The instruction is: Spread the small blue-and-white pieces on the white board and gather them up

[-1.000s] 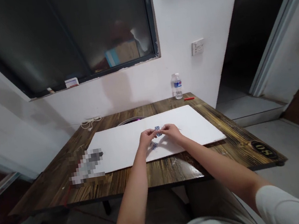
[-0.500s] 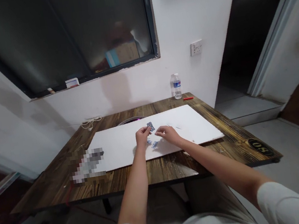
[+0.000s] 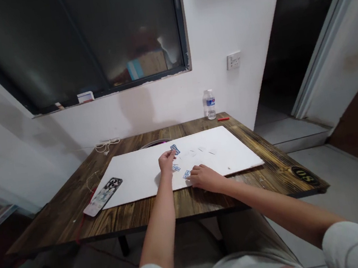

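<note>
My left hand point(image 3: 167, 159) is raised a little over the white board point(image 3: 144, 171). It pinches several small blue-and-white cut-out pieces point(image 3: 175, 149), fanned slightly between thumb and fingers. My right hand point(image 3: 206, 178) rests low by the board's near edge, fingers curled together at a flat blue-and-white piece point(image 3: 186, 174). Its fingertips meet that piece's right side; how firmly they grip is hard to see. Another blue-and-white piece point(image 3: 176, 167) lies just below my left hand. Several thin dark strips or marks point(image 3: 212, 152) are on the board to the right.
A phone point(image 3: 104, 196) overlaps the board's left edge. At the wooden table's point(image 3: 235, 143) back stand a water bottle point(image 3: 210, 104) and a red pen-like stick point(image 3: 223, 119). A coiled white cord point(image 3: 107, 145) lies back left. A round object point(image 3: 155, 143) shows partly behind the board.
My right hand has moved down and toward me, from beside my left hand to the flat piece near the board's front edge. My left hand still holds its pieces.
</note>
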Demonstrator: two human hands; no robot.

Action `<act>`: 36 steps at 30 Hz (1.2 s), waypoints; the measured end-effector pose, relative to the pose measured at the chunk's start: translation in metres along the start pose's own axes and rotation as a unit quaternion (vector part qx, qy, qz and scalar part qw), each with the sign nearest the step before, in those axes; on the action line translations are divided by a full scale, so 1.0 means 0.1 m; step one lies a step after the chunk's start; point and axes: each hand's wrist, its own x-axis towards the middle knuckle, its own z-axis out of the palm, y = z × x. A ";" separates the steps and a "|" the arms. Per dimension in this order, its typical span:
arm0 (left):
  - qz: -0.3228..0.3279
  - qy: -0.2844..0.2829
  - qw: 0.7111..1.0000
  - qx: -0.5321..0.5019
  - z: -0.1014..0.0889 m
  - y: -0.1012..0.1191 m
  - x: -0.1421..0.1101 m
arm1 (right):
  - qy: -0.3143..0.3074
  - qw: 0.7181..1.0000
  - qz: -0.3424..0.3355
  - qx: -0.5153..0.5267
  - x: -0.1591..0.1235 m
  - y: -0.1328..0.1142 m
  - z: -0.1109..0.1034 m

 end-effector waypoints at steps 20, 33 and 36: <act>-0.003 -0.017 1.000 0.015 0.03 -0.04 -0.01 | -0.002 0.999 -0.021 -0.028 -0.10 -0.04 0.05; -0.020 -0.069 0.997 0.036 0.04 -0.05 -0.07 | -0.006 0.982 -0.119 0.149 -0.21 0.25 -0.24; -0.023 -0.085 0.996 0.034 0.04 -0.05 -0.08 | 0.029 0.974 -0.098 0.200 -0.15 0.37 -0.34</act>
